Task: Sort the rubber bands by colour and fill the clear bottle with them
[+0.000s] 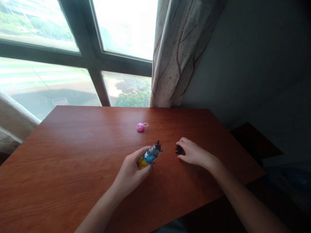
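My left hand [136, 171] is wrapped around a small clear bottle [148, 157] with a blue and yellow label, tilted up to the right. Thin dark pieces [158, 146] stick out of its open mouth; their kind is too small to make out. To the right, my right hand [191, 152] curls its thumb and fingers around a clump of similar dark pieces [179, 149], low over the table and apart from the bottle. A pink cap [140, 127] with a thin loop lies beyond both hands.
The brown wooden table [73, 155] reaches back to a window [128, 29] with a dark frame. A patterned curtain [175, 55] hangs behind its far right part, and another curtain [17, 119] is at the left. The table's right edge runs diagonally past my right forearm.
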`<state>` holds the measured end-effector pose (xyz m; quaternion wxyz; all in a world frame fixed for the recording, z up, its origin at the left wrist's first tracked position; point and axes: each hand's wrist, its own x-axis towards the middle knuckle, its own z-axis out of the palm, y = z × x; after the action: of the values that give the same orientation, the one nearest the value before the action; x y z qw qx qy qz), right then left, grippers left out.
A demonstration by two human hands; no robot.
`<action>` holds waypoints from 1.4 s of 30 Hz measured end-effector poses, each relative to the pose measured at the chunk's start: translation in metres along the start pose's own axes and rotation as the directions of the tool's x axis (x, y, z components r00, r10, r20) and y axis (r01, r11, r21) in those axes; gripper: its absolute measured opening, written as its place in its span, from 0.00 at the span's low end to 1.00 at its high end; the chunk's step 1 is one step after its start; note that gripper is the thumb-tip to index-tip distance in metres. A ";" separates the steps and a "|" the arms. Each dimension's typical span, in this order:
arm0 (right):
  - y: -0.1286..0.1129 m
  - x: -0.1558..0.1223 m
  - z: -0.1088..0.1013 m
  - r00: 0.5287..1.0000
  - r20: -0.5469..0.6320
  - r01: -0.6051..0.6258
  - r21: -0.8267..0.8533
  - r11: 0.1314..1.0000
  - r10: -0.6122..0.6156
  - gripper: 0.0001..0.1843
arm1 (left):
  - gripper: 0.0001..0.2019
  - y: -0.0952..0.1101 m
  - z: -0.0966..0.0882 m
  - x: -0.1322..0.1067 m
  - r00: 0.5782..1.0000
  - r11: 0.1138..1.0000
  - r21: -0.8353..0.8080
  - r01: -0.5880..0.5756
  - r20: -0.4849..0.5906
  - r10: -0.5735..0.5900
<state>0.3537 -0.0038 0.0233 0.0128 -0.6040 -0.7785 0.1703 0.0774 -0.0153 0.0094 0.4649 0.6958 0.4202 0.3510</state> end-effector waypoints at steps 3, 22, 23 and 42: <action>-0.001 0.002 0.004 1.000 -0.026 -0.014 -0.089 0.996 0.012 0.10 | 0.20 0.000 0.000 0.000 1.000 1.000 0.006 0.002 -0.002 -0.002; 0.016 0.020 0.001 0.995 -0.048 -0.074 0.175 0.982 0.083 0.10 | 0.20 0.003 0.000 0.000 1.000 1.000 -0.011 0.012 0.003 -0.012; 0.017 0.020 0.001 0.995 -0.042 -0.083 0.212 0.974 0.094 0.09 | 0.20 0.003 0.000 0.000 1.000 1.000 -0.009 0.007 0.003 -0.007; -0.049 0.010 -0.039 0.998 -0.032 -0.001 0.858 0.514 0.056 0.12 | 0.21 0.004 0.003 -0.002 0.999 1.000 0.011 -0.015 0.050 0.014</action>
<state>0.3139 0.0052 0.0719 0.3273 -0.5363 -0.5828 0.5154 0.0800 -0.0187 0.0119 0.4689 0.7099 0.4053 0.3344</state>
